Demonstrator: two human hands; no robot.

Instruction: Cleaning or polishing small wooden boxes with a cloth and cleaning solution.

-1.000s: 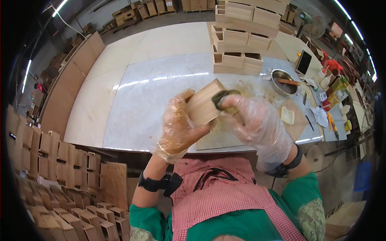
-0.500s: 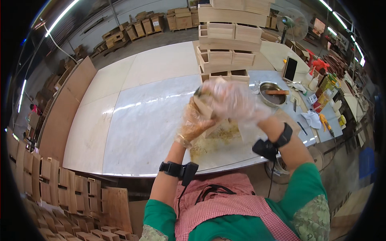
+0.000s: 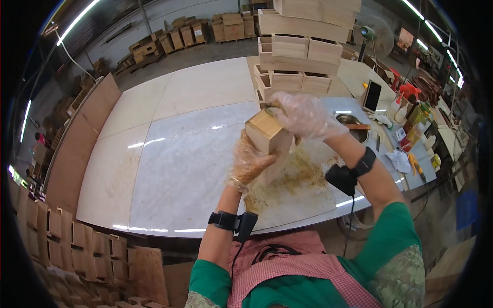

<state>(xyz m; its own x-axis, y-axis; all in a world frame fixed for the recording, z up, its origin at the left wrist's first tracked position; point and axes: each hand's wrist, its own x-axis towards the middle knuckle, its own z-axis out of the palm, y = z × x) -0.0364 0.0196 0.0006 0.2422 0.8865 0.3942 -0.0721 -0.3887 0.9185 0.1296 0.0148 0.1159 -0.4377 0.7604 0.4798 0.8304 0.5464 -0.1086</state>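
Pale wooden box (image 3: pixel 270 136), held over the front part of the counter (image 3: pixel 179 167), its yellower end facing up and its long axis slanting down toward the front edge. The left hand (image 3: pixel 250 158) has its grip closed around the box's lower left; the right hand (image 3: pixel 304 116), nearer the upper end, pinches a dark, partly hidden cloth (image 3: pixel 273 109) there.

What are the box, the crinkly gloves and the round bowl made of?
The box looks like wood: it's pale tan, and its yellower, slightly shiny end may be coated. The gloves seem to be thin, clear plastic, because they're wrinkly and skin shows through. The bowl is probably metal, with a smooth, silvery, shiny wall.
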